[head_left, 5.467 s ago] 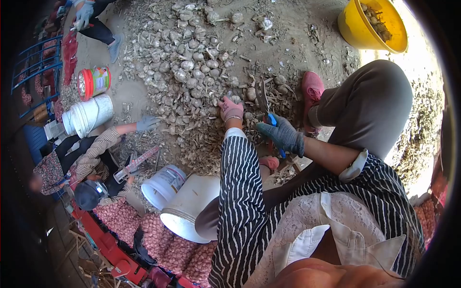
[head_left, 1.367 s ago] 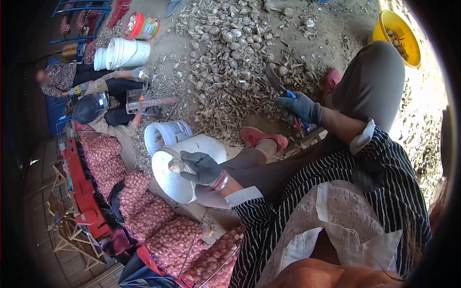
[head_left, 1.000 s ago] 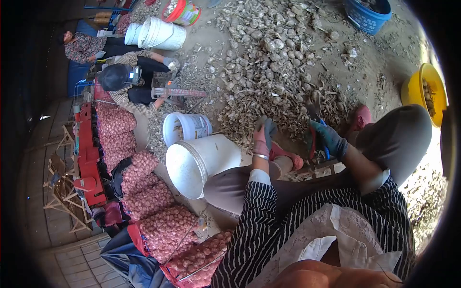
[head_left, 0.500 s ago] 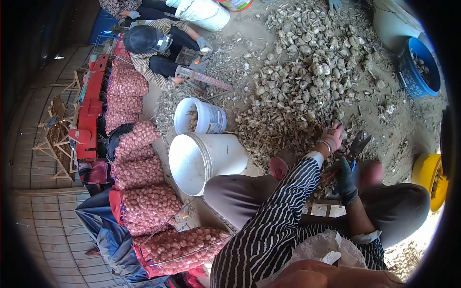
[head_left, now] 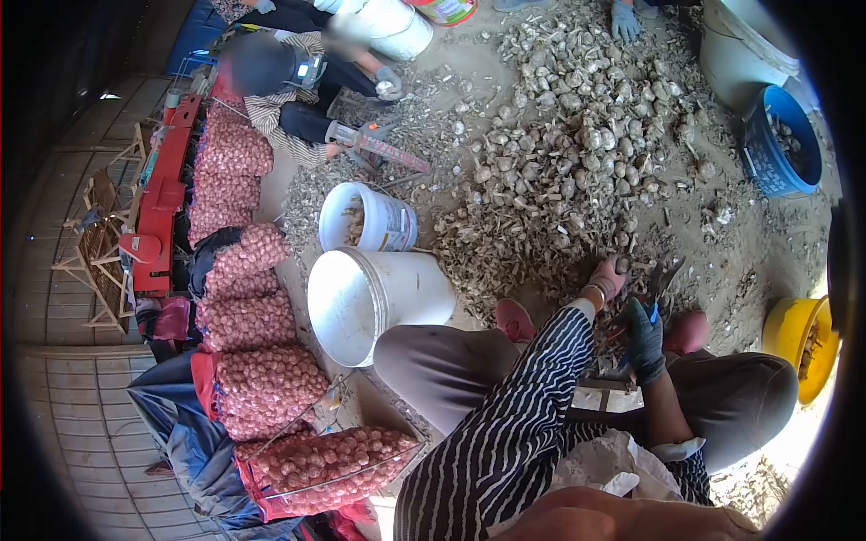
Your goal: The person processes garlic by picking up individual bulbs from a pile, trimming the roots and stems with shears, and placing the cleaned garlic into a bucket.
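My left hand (head_left: 606,280), in a pink glove, is closed around a garlic bulb (head_left: 621,264) at the near edge of the heap. My right hand (head_left: 646,343) wears a dark grey-green glove and grips pruning shears (head_left: 664,276). Their dark blades stand apart and point away from me, just right of the bulb. A garlic heap (head_left: 577,135) spreads out ahead of my hands. Dry stalk trimmings (head_left: 514,243) lie to the left of my left hand.
A white bucket (head_left: 383,302) and a smaller white pail (head_left: 368,216) stand left; a blue tub (head_left: 783,144) and a yellow bucket (head_left: 801,338) stand right. Filled red mesh sacks (head_left: 271,388) line the left. A co-worker (head_left: 289,99) sits at upper left; another person's gloved hand (head_left: 624,20) is at the top.
My left hand has drawn back slightly toward me, and a bulb now shows in its fingers. The shears have shifted a little left in view. A gloved hand at the top shows more fully.
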Tool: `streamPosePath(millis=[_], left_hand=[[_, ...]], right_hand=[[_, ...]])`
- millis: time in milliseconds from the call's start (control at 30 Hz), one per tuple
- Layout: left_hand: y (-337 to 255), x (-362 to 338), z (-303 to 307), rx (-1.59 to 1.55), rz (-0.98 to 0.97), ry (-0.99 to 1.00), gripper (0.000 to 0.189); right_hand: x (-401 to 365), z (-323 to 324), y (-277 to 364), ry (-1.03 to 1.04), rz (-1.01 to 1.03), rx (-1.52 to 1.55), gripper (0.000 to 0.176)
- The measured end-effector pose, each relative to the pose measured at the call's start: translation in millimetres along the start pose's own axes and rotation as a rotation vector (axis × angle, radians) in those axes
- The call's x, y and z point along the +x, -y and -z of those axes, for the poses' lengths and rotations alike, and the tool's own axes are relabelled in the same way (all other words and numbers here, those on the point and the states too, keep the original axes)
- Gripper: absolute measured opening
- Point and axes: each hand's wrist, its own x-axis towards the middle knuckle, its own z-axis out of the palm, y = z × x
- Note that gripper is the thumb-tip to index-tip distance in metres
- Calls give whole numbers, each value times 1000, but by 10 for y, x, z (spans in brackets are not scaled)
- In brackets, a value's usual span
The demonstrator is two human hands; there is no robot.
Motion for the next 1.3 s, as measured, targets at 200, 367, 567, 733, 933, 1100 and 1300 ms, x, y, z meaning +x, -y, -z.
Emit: streamPosePath(millis=[200, 367, 567, 733, 933, 1100, 1300], left_hand=[[643, -359, 191, -1083, -337, -122, 23], [478, -1052, 853, -2095, -55, 142, 10], [392, -1703, 1416, -2016, -180, 44, 13], [467, -2099, 1476, -2017, -225, 80, 18], [698, -2095, 1297, -2164, -140, 83, 46], [653, -2275, 1363, -2121, -84, 99, 54], [620, -2284, 1187, -1357, -373, -138, 46]], right_hand=[[-14, -52, -49, 89, 225, -543, 35], [-163, -148, -6, 103, 324, -830, 46], [-504, -274, 171, 173, 465, -1024, 48], [-598, -385, 76, 190, 549, -929, 48], [-1016, -652, 455, 212, 539, -1216, 50], [-978, -689, 386, 224, 651, -1382, 49], [-991, -703, 382, 233, 738, -1494, 45]])
